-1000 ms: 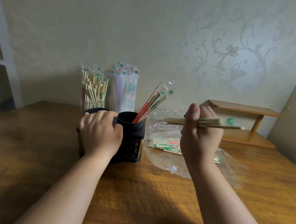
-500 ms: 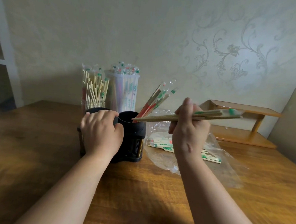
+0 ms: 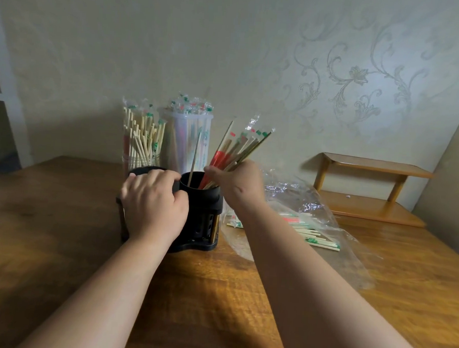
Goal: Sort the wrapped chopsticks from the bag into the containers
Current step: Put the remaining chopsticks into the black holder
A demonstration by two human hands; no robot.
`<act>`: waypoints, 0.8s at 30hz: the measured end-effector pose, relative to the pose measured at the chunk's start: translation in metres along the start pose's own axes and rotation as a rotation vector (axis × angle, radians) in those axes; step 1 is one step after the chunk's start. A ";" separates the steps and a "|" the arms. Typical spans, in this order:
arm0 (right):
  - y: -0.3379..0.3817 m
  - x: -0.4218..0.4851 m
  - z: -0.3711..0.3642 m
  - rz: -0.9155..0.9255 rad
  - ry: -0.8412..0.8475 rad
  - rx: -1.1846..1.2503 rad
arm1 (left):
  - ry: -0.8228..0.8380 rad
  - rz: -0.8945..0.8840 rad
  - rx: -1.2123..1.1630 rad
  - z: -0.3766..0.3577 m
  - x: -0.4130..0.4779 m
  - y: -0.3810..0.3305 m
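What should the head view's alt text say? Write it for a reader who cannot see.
A person's right hand holds wrapped chopsticks leaning in the right cup of a black holder while the left hand grips its left cup. A plastic bag with more chopsticks lies to the right on the wooden table.

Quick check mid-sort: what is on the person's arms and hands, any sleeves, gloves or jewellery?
Nothing worn shows. The left hand and right hand are ungloved, with no ring on the fingers that are in view. The left forearm and right forearm are bare down to the frame's lower edge: no sleeve, watch, bracelet or markings.
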State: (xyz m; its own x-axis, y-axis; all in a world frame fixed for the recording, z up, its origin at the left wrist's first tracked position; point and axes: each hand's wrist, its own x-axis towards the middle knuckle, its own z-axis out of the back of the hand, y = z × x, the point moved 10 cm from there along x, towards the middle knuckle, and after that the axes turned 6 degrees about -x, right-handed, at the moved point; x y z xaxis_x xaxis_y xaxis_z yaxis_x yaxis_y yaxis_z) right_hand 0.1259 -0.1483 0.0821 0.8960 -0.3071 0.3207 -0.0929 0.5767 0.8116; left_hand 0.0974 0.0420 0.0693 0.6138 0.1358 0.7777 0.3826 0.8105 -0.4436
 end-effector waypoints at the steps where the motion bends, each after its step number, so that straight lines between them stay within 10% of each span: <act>1: -0.001 -0.002 -0.005 0.008 0.028 0.004 | 0.000 -0.002 0.001 0.000 0.000 0.000; 18: -0.018 -0.037 0.049 0.074 0.001 0.133 | 0.025 -0.015 0.014 -0.002 0.001 -0.003; 24: -0.041 -0.055 0.053 0.018 0.270 0.224 | 0.025 -0.011 0.037 -0.003 0.000 -0.003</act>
State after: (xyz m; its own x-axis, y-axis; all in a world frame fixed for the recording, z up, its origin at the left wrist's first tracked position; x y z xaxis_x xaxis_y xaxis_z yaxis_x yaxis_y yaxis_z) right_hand 0.0570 -0.1954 0.0571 0.9730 -0.0699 0.2201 -0.1763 0.3910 0.9033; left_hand 0.0984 0.0385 0.0696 0.6267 0.1129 0.7710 0.3639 0.8326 -0.4176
